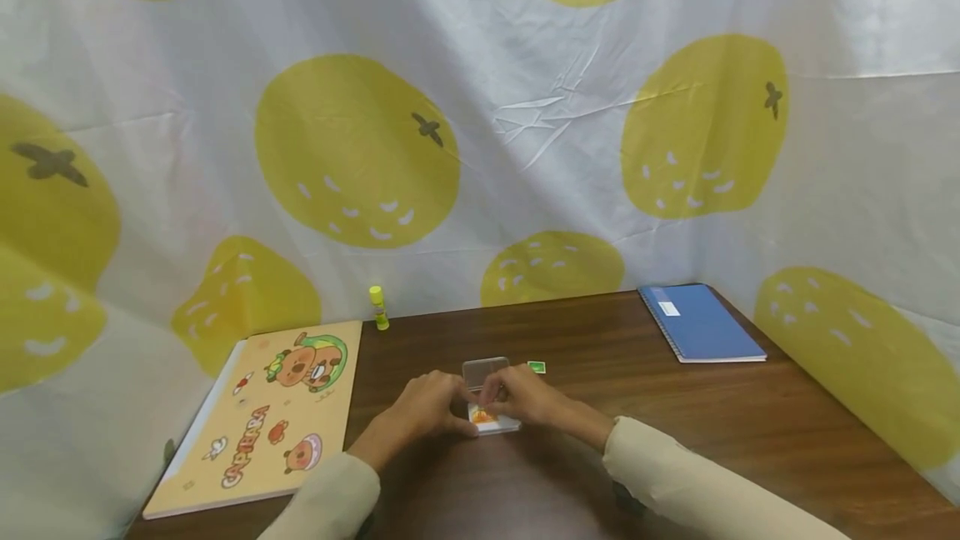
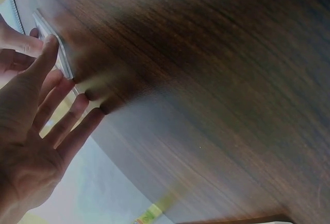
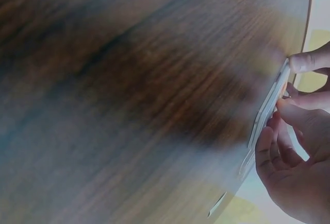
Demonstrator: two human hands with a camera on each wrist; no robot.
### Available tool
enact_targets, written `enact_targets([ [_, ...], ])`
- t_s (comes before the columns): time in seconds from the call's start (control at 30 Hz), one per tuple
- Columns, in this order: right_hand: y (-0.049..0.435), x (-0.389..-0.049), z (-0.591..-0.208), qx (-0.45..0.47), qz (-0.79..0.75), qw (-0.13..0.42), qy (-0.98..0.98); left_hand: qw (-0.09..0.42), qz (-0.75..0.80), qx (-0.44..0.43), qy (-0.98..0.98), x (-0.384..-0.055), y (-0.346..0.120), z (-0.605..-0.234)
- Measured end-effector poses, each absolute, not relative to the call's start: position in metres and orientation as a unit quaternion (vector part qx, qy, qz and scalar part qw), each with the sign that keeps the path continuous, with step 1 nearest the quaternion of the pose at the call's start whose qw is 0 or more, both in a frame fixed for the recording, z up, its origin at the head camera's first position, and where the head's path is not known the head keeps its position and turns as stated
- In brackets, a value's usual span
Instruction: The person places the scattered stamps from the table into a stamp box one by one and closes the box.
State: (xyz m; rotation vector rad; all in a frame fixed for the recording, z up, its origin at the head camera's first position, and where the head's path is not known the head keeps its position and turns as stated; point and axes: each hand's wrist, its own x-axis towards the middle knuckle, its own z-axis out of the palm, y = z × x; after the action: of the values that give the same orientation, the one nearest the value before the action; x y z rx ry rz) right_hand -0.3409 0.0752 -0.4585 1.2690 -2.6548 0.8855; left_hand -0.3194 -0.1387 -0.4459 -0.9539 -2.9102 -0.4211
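Note:
A small clear plastic case (image 1: 486, 372) lies at the middle of the table, its lid tipped back. Inside it is a white card with an orange picture (image 1: 483, 415). My left hand (image 1: 429, 405) holds the case's left side, thumb at the near corner (image 2: 67, 64), other fingers spread. From the right, my right hand (image 1: 527, 395) reaches over the case with curled fingers, its thumb and index fingertips pinching at the card. The right wrist view shows that thumb (image 3: 294, 112) right at the picture; part of the card is hidden behind the fingers.
A small green-and-white piece (image 1: 536, 367) lies just behind my right hand. Left is a large capybara-printed board (image 1: 285, 407); a yellow glue stick (image 1: 378, 308) stands at the back edge. A blue spiral notebook (image 1: 701, 323) lies back right. A fruit-print curtain (image 1: 480, 148) hangs behind.

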Motion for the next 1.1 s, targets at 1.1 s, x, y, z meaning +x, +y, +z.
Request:
enact_targets([
  [1.1, 0.133, -0.375, -0.428, 0.344, 0.266, 0.038, -0.9, 0.031, -0.147, -0.322, -0.935, -0.317, -0.139, -0.445],
])
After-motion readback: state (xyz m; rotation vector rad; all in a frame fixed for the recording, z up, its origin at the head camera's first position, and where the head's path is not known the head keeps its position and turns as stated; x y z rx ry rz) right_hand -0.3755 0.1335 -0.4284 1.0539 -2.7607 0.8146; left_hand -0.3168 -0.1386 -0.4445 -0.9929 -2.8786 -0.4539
